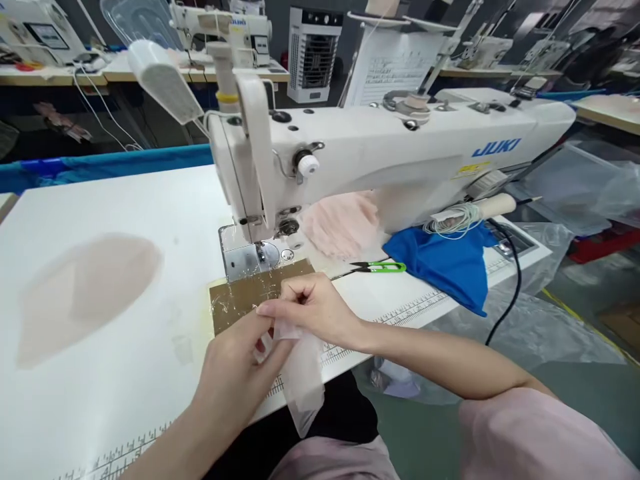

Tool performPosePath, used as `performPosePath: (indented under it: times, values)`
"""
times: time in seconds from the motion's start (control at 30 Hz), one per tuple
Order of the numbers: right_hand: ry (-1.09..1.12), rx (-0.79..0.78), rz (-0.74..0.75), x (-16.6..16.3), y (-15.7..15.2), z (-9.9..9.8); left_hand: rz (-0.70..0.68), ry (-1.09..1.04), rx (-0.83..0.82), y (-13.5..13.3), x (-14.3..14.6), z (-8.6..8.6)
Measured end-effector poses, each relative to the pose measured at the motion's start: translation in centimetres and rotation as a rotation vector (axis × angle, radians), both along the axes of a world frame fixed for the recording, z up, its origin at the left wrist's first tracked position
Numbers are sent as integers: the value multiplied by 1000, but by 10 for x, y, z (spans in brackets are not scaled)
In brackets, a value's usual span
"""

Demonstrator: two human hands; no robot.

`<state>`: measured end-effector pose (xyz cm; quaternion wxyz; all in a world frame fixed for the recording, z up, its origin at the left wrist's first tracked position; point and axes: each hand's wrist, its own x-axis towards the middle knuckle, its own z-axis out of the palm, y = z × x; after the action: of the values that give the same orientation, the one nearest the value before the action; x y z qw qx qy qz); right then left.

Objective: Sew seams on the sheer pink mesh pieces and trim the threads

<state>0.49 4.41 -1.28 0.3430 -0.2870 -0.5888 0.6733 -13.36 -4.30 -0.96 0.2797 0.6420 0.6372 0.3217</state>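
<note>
My left hand (240,363) and my right hand (313,307) meet at the front edge of the sewing table, both pinching a small piece of sheer pale fabric (303,377) that hangs down over the table edge. The hands sit just in front of a brown taped patch (245,293) on the table, below the needle and presser foot (259,252) of a white JUKI sewing machine (400,153). The fingers of both hands are closed on the fabric's top edge.
A sheer beige fabric piece (85,290) lies flat at the left of the white table (115,207). Green thread snips (383,267), a pink fabric pile (343,223) and a blue cloth (445,263) lie right of the needle. A black cable (510,280) hangs off the right edge.
</note>
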Motion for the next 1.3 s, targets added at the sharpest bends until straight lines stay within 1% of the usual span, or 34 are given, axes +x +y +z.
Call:
performPosePath:
  times: [0.07, 0.13, 0.2, 0.27, 0.33, 0.4, 0.47, 0.5, 0.57, 0.67, 0.77, 0.83, 0.9, 0.93, 1.0, 1.07, 1.1, 1.13, 1.23, 1.3]
  values:
    - [-10, -41, 63, 0, 3, 2, -72, -141, -115, -1, -7, 3]
    - [-1, -163, 183, 3, 7, 4, -133, -282, -253, -2, -18, 7]
    - [5, -306, 317, 7, 13, 5, -143, -415, -387, -2, -31, 9]
    - [-1, -386, 430, 11, 19, 5, -143, -546, -484, -2, -41, 8]
    - [-6, -410, 528, 14, 23, 5, -144, -667, -546, -2, -49, 5]
    - [-4, -426, 592, 16, 27, 5, -137, -777, -593, -1, -53, 1]
    - [-9, -437, 617, 16, 28, 6, -106, -862, -613, 1, -56, 0]
    - [-16, -422, 606, 16, 28, 7, -94, -884, -620, 3, -56, 1]
    - [-31, -343, 563, 14, 25, 9, -79, -861, -616, 6, -53, 6]
    - [-69, -170, 506, 10, 16, 15, -78, -664, -554, 10, -45, 17]
    - [-97, -101, 489, 8, 9, 22, -122, -520, -519, 15, -39, 23]
    - [-102, -84, 489, 9, 8, 24, -169, -500, -528, 18, -40, 21]
    - [-97, -72, 478, 11, 11, 23, -207, -455, -520, 19, -43, 15]
    - [-90, -72, 470, 13, 12, 22, -207, -391, -485, 20, -46, 11]
    - [-70, -76, 463, 16, 16, 18, -167, -194, -363, 20, -50, 5]
    - [-64, -71, 457, 18, 18, 16, -111, -43, -254, 19, -53, 4]
    - [-67, -66, 452, 18, 19, 16, -102, -38, -237, 19, -53, 6]
    - [-70, -61, 446, 18, 19, 16, -111, -84, -252, 19, -53, 8]
    - [-70, -37, 440, 17, 19, 16, -159, -315, -369, 21, -50, 17]
    - [-67, -8, 437, 16, 21, 15, -176, -402, -436, 23, -48, 19]
